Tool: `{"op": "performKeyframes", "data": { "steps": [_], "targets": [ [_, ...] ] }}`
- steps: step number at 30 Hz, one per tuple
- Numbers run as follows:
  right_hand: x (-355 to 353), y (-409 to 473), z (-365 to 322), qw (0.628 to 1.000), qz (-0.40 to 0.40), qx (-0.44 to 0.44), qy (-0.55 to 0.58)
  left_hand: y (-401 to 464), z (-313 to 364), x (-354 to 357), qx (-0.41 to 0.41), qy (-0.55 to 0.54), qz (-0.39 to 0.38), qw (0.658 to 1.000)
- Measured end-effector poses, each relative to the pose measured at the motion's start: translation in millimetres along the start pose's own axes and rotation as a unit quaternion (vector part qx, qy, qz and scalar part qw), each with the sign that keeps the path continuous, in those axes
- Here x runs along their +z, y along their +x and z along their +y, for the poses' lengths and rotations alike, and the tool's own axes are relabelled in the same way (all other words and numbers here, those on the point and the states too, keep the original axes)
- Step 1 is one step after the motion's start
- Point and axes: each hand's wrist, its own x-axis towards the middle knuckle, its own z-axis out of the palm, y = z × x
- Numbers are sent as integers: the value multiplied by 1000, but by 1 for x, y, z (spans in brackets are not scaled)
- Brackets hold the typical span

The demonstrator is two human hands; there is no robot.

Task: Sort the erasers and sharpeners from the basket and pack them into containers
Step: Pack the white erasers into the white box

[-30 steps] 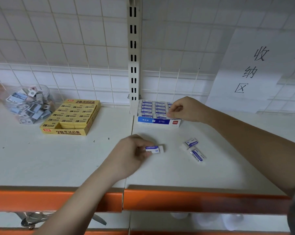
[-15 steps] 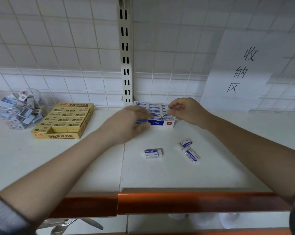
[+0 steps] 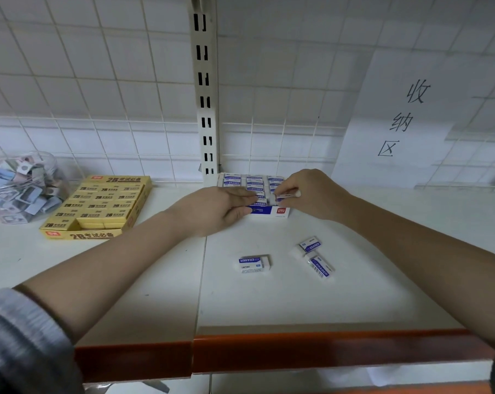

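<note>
A blue-and-white eraser box [image 3: 269, 210] stands at the back of the white shelf, filled with rows of white erasers. My right hand [image 3: 306, 194] pinches one white eraser [image 3: 286, 196] over the box's right side. My left hand [image 3: 220, 209] rests on the box's left front, fingers stretched over the erasers and thumb against the front wall. Three loose white erasers lie nearer: one [image 3: 253, 263] in the middle, two more [image 3: 310, 244] [image 3: 320, 267] to its right.
A yellow box [image 3: 98, 207] of 2B erasers sits to the left. A clear jar [image 3: 21, 186] of sharpeners stands at the far left. A slotted upright [image 3: 205, 89] rises behind the box. The shelf has an orange front edge [image 3: 269, 352]. A paper sign [image 3: 402, 118] hangs on the right.
My left hand let go of the middle loose eraser and moved back to the blue-and-white box. My right hand stayed at the box and now pinches an eraser.
</note>
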Motion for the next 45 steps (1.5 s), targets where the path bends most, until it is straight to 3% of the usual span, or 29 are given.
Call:
{"op": "performKeyframes", "data": {
  "steps": [7,13,36,39,43,45],
  "targets": [
    [-5,4,-6,999,-39,11,-1,-3,-5,2,-8,-60,-3,998],
    [-4,-2,-2,999,7,30,15,-4,-4,4,-14,-84,-2,996],
    [13,-30,11,999,8,5,-38,-2,-4,12,-13,-50,34,998],
    [8,-34,11,1000,-5,19,24,-4,1,8,-20,-50,17,998],
    [6,-48,6,991,79,50,97,-20,24,-6,-15,-59,42,997],
    [3,-60,5,991,70,54,102,-33,41,-14,-19,-71,48,996]
  ]
}}
